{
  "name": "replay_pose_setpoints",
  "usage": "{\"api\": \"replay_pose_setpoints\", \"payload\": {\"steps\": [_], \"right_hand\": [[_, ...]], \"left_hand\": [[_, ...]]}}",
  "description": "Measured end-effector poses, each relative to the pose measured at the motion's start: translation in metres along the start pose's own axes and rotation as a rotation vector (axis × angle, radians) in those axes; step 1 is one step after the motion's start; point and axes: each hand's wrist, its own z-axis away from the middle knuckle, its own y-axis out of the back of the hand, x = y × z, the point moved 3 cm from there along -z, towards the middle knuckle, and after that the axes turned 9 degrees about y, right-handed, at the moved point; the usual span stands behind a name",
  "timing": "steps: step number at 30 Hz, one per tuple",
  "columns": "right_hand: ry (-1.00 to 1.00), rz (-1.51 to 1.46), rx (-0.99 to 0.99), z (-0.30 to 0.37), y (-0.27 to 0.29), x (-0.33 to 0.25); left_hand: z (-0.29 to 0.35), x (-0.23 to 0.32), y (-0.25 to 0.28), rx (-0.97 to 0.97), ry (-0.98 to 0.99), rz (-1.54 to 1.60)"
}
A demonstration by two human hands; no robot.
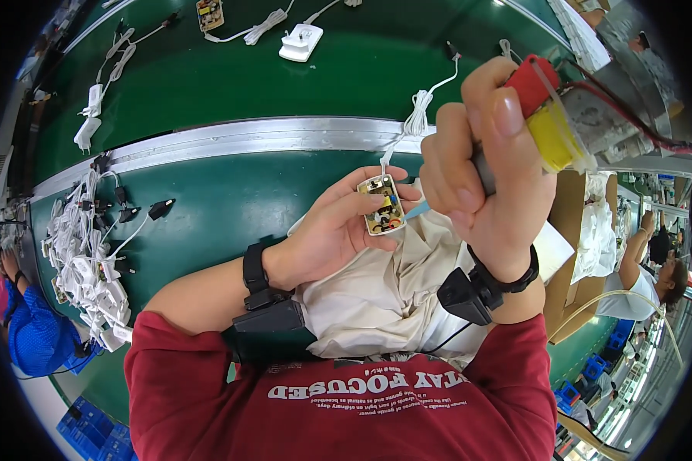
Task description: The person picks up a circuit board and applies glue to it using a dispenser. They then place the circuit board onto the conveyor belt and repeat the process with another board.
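My left hand [327,227] holds a small power adapter [384,206] without its cover, between thumb and fingers. Its circuit board faces up inside the white housing, and a bundled white cable [417,115] runs from its far end. My right hand [504,169] is wrapped around a handheld tool with a blue tapered tip [417,210]. That tip points at the adapter's right edge; whether it touches cannot be made out. Most of the tool's body is hidden by my fingers. Red and yellow parts [552,134] show beside my right thumb.
A heap of white adapters with cables [92,269] lies on the green bench at left. Beyond the metal rail [284,137] are a white plug adapter [300,42], another bare board [210,14] and cables. A cardboard box [573,253] stands at right. Other people sit at both sides.
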Motion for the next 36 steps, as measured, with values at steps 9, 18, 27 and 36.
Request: {"api": "replay_pose_setpoints", "payload": {"steps": [9, 18, 27, 36], "right_hand": [[0.035, -0.024, -0.046, 0.003, -0.004, -0.003], [0.057, -0.027, -0.106, 0.008, -0.005, 0.004], [0.020, -0.026, -0.034, 0.006, -0.007, 0.001], [0.070, -0.081, 0.002, 0.001, 0.001, -0.018]], "left_hand": [[-0.001, -0.003, 0.001, -0.058, 0.012, 0.021], [0.000, -0.004, -0.003, -0.120, 0.044, 0.129], [-0.002, -0.001, 0.001, -0.157, 0.045, 0.135], [-0.006, 0.001, -0.012, -0.114, 0.054, -0.006]]}}
